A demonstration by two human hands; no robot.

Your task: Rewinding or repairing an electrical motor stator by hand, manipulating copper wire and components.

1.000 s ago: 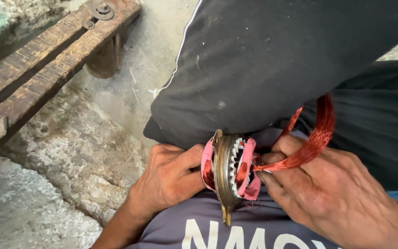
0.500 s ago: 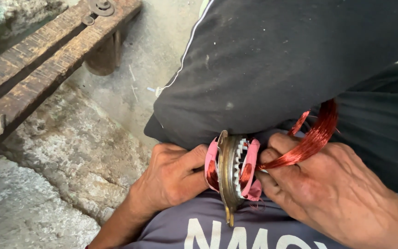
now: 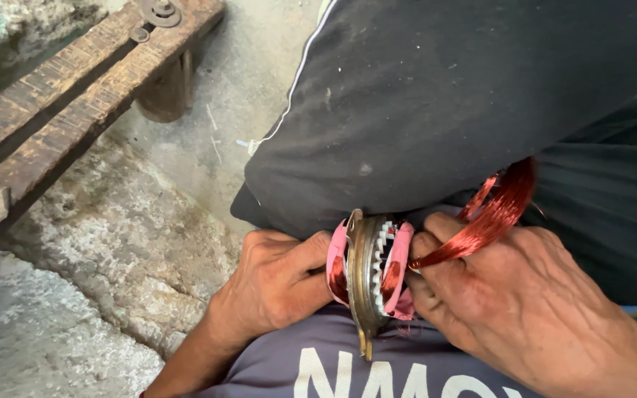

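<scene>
A round metal stator ring (image 3: 360,284) with white slot teeth and pink insulation paper stands on edge between my hands, resting against my lap. My left hand (image 3: 278,280) grips its left side, thumb on the pink paper. My right hand (image 3: 525,302) presses on its right side and holds a bundle of red copper wire (image 3: 492,217) that loops up from the slots toward my dark trouser leg (image 3: 444,103). Red winding shows inside the ring.
A worn wooden plank frame (image 3: 75,103) with a metal bolt runs diagonally at the upper left over rough, stained concrete ground (image 3: 119,250). My grey shirt (image 3: 348,368) fills the bottom edge.
The view has shifted slightly; the copper wire loop has moved a little lower and to the right in my right hand. Both hands stay on the ring.
</scene>
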